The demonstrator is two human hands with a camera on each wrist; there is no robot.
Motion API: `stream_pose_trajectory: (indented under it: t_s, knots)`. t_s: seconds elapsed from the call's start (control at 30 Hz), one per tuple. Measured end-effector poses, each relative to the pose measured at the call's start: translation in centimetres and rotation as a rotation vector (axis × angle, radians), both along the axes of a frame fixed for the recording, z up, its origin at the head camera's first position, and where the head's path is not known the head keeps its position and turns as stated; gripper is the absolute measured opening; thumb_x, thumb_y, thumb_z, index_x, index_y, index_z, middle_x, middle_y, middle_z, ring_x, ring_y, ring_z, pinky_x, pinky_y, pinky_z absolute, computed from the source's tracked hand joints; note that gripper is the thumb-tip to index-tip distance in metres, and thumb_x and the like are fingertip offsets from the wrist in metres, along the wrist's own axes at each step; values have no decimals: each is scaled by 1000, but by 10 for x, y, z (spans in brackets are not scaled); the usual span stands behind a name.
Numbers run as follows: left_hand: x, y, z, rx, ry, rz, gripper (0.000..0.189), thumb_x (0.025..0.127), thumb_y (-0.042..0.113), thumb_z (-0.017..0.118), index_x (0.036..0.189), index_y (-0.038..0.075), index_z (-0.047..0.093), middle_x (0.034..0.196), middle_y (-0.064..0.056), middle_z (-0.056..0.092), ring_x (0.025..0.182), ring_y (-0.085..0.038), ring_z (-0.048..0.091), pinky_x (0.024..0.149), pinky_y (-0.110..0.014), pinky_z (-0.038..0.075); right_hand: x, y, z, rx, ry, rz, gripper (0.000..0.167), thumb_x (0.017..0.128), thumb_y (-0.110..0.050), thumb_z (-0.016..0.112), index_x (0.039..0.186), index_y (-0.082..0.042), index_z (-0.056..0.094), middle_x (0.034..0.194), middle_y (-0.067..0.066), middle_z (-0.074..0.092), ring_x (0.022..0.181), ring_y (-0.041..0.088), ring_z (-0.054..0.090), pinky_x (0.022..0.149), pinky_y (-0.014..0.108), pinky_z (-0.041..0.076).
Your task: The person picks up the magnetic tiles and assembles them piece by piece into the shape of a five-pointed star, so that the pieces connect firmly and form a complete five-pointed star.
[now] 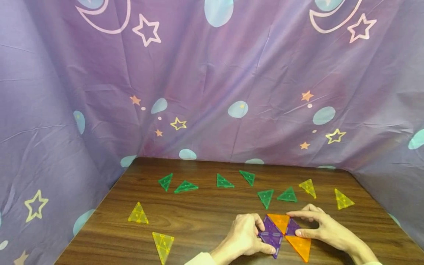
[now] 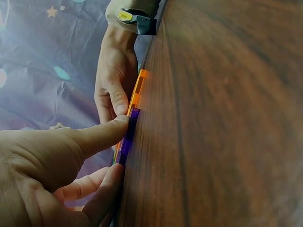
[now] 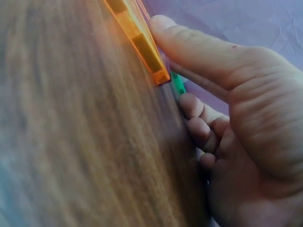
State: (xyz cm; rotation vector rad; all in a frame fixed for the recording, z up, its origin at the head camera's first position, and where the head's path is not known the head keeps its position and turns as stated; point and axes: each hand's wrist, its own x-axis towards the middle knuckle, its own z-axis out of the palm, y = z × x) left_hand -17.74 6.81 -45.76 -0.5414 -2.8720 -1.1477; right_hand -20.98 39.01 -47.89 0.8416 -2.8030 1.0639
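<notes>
Purple and orange see-through triangular magnetic tiles lie flat on the table, edges together in a fan. My left hand (image 1: 245, 234) holds the purple pair at its left side, thumb on the near purple tile (image 1: 272, 240) and fingers at the far purple tile (image 1: 269, 225). In the left wrist view, thumb and fingertips grip a purple edge (image 2: 129, 139). My right hand (image 1: 322, 227) pinches the right-hand purple tile (image 1: 292, 227) between thumb and index finger. An upper orange tile (image 1: 280, 221) sits between the purple ones; a lower orange tile (image 1: 301, 246) lies below the right thumb.
Several green triangular tiles, one a slim triangle (image 1: 224, 181), another nearer (image 1: 266, 198), are spread across the back of the wooden table (image 1: 198, 209). Yellow triangles lie left (image 1: 138, 214), front left (image 1: 163, 246) and back right (image 1: 343, 200). A purple patterned cloth (image 1: 205, 73) hangs behind.
</notes>
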Motion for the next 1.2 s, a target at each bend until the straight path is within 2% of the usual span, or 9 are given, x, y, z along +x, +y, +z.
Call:
stream_pose_trajectory:
  t_s: [0.23, 0.4, 0.53, 0.8, 0.9, 0.97, 1.03, 1.13, 1.2]
  knots:
    - [2, 0, 0, 8, 11, 12, 54, 61, 39, 112, 89, 26, 68, 76, 14, 57, 71, -1, 47, 67, -18, 43, -2, 10, -1, -197, -126, -264, 38, 112, -25, 69, 148, -13, 69, 112, 5, 68, 91, 13, 62, 70, 29, 52]
    - [3, 0, -2, 16, 14, 11, 54, 61, 39, 112, 89, 26, 68, 76, 13, 58, 70, 0, 47, 68, -18, 43, -5, 29, -9, -336, 8, -454, 39, 112, -21, 70, 147, -4, 66, 111, -9, 71, 101, 2, 65, 82, 19, 51]
    - [2, -1, -1, 21, 28, -2, 54, 62, 39, 112, 90, 25, 68, 76, 13, 57, 70, 0, 47, 68, -18, 43, -9, 44, -12, -401, 89, -546, 40, 109, -16, 74, 147, -6, 67, 106, -20, 70, 99, -3, 64, 80, 15, 50]
    - [1, -1, 1, 13, 0, -2, 53, 63, 38, 112, 90, 26, 68, 76, 15, 55, 72, -1, 47, 69, -18, 43, -14, 80, -14, -440, 202, -765, 45, 101, -17, 84, 144, -10, 72, 106, -35, 67, 91, -11, 61, 74, 7, 45]
    - [1, 0, 1, 12, -6, 1, 53, 63, 38, 112, 91, 26, 68, 77, 14, 55, 72, -1, 47, 69, -18, 42, -16, 95, -15, -382, 206, -855, 52, 101, -24, 85, 148, -9, 69, 105, -41, 61, 92, -16, 55, 77, 8, 40]
    - [1, 0, 1, 15, -5, 5, 54, 63, 38, 112, 90, 26, 68, 77, 13, 56, 72, -1, 47, 70, -19, 42, -17, 102, -15, -313, 178, -880, 61, 101, -31, 84, 154, -7, 64, 113, -29, 68, 92, -21, 49, 76, 9, 37]
    - [2, 0, 0, 25, -2, 7, 54, 62, 38, 112, 90, 26, 68, 77, 12, 57, 72, -1, 47, 69, -19, 42, -19, 108, -14, -235, 133, -858, 73, 102, -37, 82, 160, -2, 55, 131, -4, 76, 90, -26, 43, 74, 10, 35]
    - [2, -1, 0, 34, 6, 3, 54, 62, 38, 112, 90, 25, 68, 77, 12, 57, 72, -1, 46, 69, -18, 42, -21, 111, -11, -167, 57, -804, 85, 104, -43, 80, 165, 4, 44, 151, 40, 58, 87, -30, 39, 68, 7, 35]
    - [2, -3, 1, 49, -1, -9, 53, 63, 36, 112, 90, 24, 68, 76, 12, 57, 70, -1, 46, 68, -18, 42, -22, 112, -10, -131, 31, -776, 89, 104, -45, 80, 165, 7, 41, 150, 50, 50, 84, -30, 39, 66, 6, 34]
